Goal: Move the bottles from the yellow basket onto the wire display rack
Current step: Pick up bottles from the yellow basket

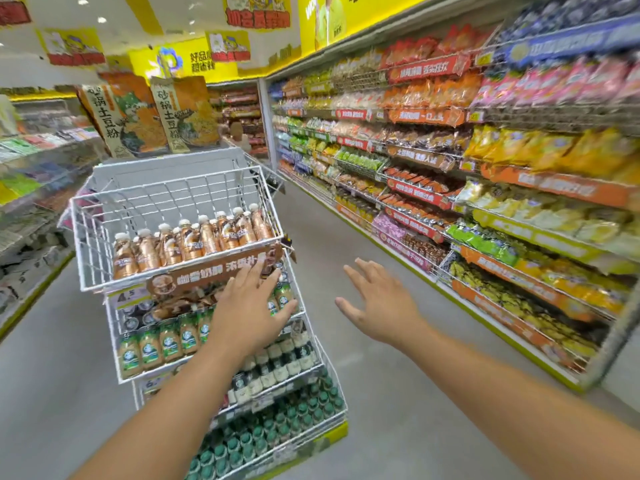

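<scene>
Tiered wire display rack (104,237) tilted forward so stock faces the aisle. Brown bottles (194,240) lined along the top tier's front edge, seemingly for easy reach. Yellow basket nowhere in view. Left hand (249,306) spread flat near the second tier, holding nothing; right hand (377,306) splayed, released, over the floor.

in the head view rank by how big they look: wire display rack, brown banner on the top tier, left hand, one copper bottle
1. wire display rack
2. brown banner
3. left hand, though nearer the camera, so unsure against the banner
4. copper bottle
</scene>
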{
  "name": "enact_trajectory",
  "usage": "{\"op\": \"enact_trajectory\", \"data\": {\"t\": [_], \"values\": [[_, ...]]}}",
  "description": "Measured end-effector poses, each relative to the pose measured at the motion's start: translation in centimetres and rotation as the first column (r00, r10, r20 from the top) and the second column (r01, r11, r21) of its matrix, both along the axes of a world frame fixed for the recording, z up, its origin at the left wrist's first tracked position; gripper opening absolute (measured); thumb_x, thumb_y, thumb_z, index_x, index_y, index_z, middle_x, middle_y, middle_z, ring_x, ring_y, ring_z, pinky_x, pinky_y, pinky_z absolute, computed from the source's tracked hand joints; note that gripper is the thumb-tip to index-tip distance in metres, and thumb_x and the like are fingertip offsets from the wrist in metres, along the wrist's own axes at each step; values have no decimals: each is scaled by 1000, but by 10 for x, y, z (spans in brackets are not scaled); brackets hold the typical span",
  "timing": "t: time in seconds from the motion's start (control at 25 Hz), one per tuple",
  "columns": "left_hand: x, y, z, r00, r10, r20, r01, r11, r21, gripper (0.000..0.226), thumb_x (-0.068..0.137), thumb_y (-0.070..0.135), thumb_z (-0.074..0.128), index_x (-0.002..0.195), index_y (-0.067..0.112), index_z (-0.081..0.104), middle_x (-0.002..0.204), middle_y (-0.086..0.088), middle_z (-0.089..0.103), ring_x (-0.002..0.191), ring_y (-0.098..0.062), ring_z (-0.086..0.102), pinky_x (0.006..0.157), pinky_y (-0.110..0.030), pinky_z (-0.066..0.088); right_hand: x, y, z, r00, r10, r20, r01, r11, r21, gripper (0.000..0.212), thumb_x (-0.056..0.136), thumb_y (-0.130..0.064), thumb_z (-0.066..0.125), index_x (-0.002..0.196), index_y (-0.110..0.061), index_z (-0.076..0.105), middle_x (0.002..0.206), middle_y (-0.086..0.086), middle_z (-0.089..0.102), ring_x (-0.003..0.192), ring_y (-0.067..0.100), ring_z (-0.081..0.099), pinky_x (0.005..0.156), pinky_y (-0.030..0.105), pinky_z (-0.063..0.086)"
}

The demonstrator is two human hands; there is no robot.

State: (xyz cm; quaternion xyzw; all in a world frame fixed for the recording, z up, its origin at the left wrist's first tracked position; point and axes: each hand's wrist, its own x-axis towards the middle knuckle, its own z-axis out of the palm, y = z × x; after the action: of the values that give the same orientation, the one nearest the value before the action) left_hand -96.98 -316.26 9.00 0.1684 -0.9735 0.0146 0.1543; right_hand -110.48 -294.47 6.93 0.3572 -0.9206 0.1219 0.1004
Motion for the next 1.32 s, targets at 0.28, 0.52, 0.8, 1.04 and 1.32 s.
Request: {"op": "enact_trajectory", "data": {"t": [0.28, 0.52, 0.8, 1.04, 1.32], "values": [[20, 78, -18, 984, -180, -10, 181, 984, 6, 83, 90, 79, 27, 159, 33, 27, 169, -4, 15, 156, -24, 12, 125, -45, 15, 71, 102, -4, 980, -198, -7, 198, 980, 19, 75, 100, -66, 36, 162, -27, 23, 170, 2, 18, 156, 22, 17, 125, 39, 20], [29, 158, -37, 941, -337, 41, 336, 941, 28, 91, 84, 83, 10, 160, 34, 21, 170, -3, 11, 156, -25, 9, 125, -45, 15, 124, 197, -14, 928, -372, 5, 371, 926, 76, 77, 98, -70, 28, 162, -27, 23, 171, -1, 16, 156, 21, 17, 124, 38, 20], [2, 273, -45, 855, -517, 42, 516, 856, 38, 91, 83, 80, 16, 154, 29, 40, 165, -7, 29, 152, -29, 27, 122, -48, 26, 147, 337, -34, 833, -553, 15, 553, 833, 37, 70, 99, -64, 40, 159, -29, 30, 167, -2, 27, 152, 21, 26, 120, 39, 28], [-31, 389, -48, 785, -620, 4, 619, 784, 38, 90, 83, 78, 19, 151, 26, 46, 163, -8, 34, 150, -30, 31, 119, -49, 33, 160, 424, -47, 817, -569, 93, 574, 817, -45, 72, 97, -64, 44, 158, -28, 32, 166, -3, 27, 152, 22, 27, 119, 41, 34], [-34, 446, -54, 842, -537, -51, 538, 842, 19, 85, 87, 79, 25, 154, 30, 40, 165, -4, 29, 152, -28, 27, 119, -48, 31, 174, 470, -51, 946, -315, 75, 324, 931, -171, 69, 100, -64, 37, 158, -28, 33, 168, -7, 25, 156, 13, 17, 124, 33, 23]]}}
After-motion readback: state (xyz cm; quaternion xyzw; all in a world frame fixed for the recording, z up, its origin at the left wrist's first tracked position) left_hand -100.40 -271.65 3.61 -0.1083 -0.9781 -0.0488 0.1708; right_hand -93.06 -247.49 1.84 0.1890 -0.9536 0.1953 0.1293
